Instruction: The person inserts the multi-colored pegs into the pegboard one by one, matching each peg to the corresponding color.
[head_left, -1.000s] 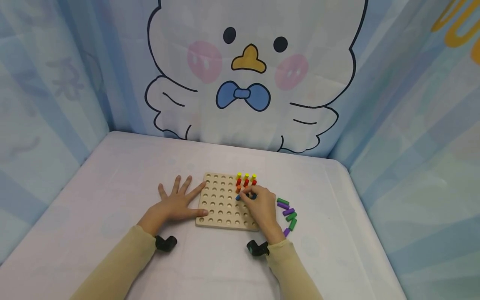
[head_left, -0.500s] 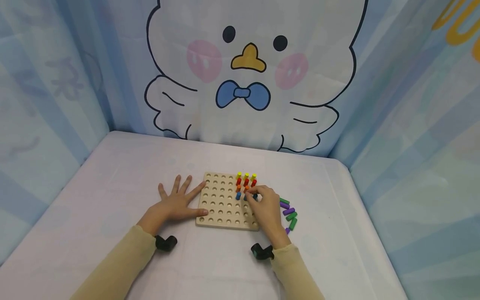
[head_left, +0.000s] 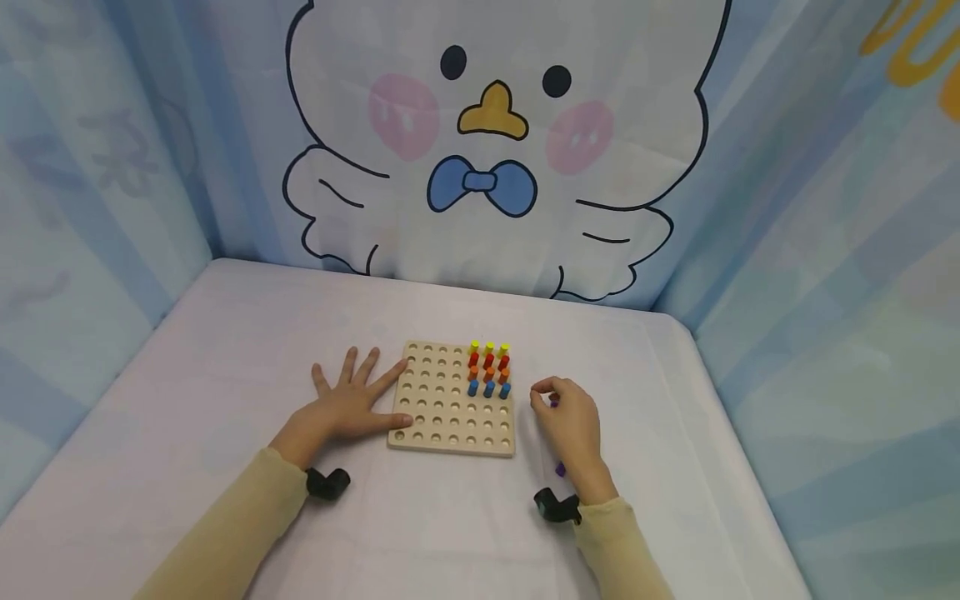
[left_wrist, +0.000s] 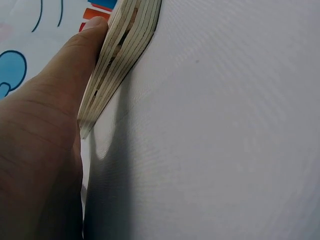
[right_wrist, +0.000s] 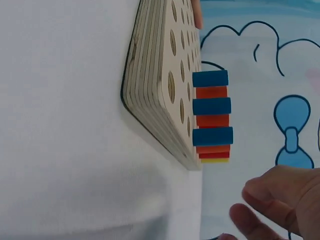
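Pale blue cartoon curtains (head_left: 645, 142) face me behind the white-covered table (head_left: 675, 467). Mid-table lies a square, pale wooden pegboard (head_left: 437, 408), cylindrical yellow, red, orange and blue pegs (head_left: 489, 375) standing toward its far right corner. The left hand (head_left: 339, 410), spread, touches its left edge; the right hand (head_left: 574, 427), fingers loosely bent and apart, is past its right edge, over purple pegs (head_left: 560, 469).

Upright pegs (head_left: 489, 376) block the far right of a pegboard (head_left: 446, 427), the left hand (head_left: 345, 410) its left edge; the near right lies open.
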